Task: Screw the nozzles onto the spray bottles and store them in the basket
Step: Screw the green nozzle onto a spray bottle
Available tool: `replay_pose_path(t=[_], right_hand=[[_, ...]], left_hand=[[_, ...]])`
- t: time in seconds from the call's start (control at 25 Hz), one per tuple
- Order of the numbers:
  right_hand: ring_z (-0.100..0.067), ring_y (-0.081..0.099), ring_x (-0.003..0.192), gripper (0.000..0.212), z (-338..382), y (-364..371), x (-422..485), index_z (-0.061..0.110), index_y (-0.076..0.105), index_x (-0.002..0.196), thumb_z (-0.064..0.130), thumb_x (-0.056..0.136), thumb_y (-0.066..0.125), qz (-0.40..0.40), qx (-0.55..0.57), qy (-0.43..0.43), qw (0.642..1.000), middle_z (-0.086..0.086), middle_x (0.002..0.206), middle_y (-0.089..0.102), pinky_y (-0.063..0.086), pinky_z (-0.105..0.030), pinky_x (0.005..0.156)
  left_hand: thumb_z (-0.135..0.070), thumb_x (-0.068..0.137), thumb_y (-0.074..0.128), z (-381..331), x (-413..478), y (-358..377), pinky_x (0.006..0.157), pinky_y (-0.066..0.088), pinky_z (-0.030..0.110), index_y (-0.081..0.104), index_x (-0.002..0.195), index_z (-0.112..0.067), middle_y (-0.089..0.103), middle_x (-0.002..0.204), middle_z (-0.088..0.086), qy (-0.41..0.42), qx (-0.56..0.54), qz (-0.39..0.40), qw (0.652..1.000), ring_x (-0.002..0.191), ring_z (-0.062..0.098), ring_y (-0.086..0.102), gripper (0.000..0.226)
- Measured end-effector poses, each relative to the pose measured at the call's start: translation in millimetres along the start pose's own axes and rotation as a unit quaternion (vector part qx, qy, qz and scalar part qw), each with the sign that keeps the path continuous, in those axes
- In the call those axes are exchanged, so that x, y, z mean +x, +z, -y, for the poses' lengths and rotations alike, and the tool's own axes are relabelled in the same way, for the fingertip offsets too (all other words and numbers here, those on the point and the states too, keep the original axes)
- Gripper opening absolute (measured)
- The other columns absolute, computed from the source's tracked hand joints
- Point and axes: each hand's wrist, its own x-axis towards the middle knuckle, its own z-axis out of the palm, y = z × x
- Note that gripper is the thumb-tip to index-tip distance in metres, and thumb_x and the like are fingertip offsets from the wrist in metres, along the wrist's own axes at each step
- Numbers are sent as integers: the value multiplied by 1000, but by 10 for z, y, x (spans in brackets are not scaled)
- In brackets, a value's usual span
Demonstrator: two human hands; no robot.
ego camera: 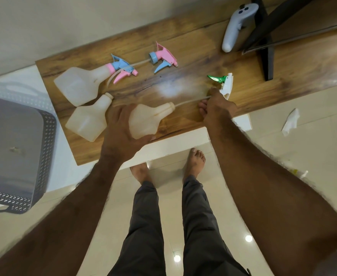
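Three translucent white bottles lie on the wooden table (183, 46). My left hand (121, 132) grips the nearest bottle (147, 120) by its body. My right hand (217, 108) holds the white-and-green nozzle (225, 84), whose thin tube runs into that bottle's neck. A second bottle (88, 120) lies open-necked to the left. The far-left bottle (78, 84) carries a blue-and-pink nozzle (121, 68). A loose pink-and-blue nozzle (163, 58) lies behind. The grey perforated basket (44, 146) stands left of the table.
A white hand controller (237, 26) and a black stand (267, 46) sit at the table's far right. Crumpled paper (291, 122) lies on the tiled floor to the right. My bare feet stand below the table's near edge.
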Motion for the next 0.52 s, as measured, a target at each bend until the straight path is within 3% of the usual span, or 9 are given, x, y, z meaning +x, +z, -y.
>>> replay_pose_path(t=[0.16,0.24,0.32,0.52], right_hand=[[-17,80,85,30,68,234,-119,12,64,89,39,89,77,-11,-10,59,998,-5,93,80,67,-34,81],[-20,79,87,37,7,346,-179,9,67,107,39,88,79,34,-15,66,997,-7,98,80,67,-37,82],[-23,78,88,49,-46,434,-248,10,67,120,40,83,82,62,-15,78,995,-9,103,79,67,-39,81],[-25,78,90,56,-114,518,-312,12,66,123,41,79,86,98,-7,85,992,-9,104,80,67,-43,78]], left_hand=[[-63,67,78,-170,29,55,101,40,27,47,145,-12,52,145,11,-17,-20,0,1000,124,13,40,98],[-63,67,79,-229,40,101,99,35,20,45,146,-13,51,146,10,-25,-28,-8,999,125,10,37,100],[-61,68,83,-269,66,161,98,36,20,44,147,-15,50,147,9,-29,-41,-27,998,125,9,38,100],[-64,67,82,-325,66,265,94,35,12,44,146,-18,51,144,7,-51,-64,-58,995,123,8,41,99]])
